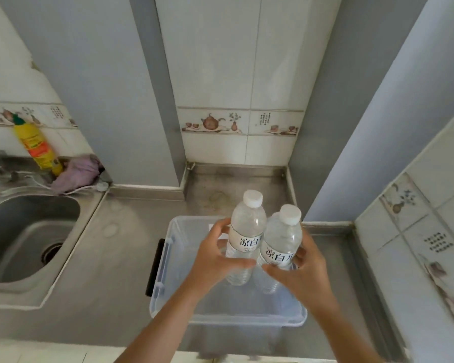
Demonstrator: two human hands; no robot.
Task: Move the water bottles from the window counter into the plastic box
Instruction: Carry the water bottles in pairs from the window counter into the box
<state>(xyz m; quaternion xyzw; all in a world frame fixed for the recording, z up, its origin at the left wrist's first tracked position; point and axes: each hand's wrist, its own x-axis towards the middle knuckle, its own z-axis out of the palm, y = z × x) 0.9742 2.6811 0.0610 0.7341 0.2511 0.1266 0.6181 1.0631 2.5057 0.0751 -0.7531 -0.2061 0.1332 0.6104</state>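
Note:
Two clear water bottles with white caps and white labels stand upright and side by side, touching, over the clear plastic box (165, 271). My left hand (215, 260) grips the left bottle (247, 226) around its label and lower body. My right hand (302, 271) grips the right bottle (283, 237) the same way. The bottles' lower halves are inside the box's outline; whether they rest on its floor I cannot tell. The box sits on the steel counter (116, 258) and has a black latch on its left side.
A steel sink (24, 231) is sunk into the counter at the left. Behind it stand a yellow detergent bottle (37, 148) and a purple cloth (79, 171). Tiled walls close in at the back and right; a recessed steel ledge (233, 179) lies behind the box.

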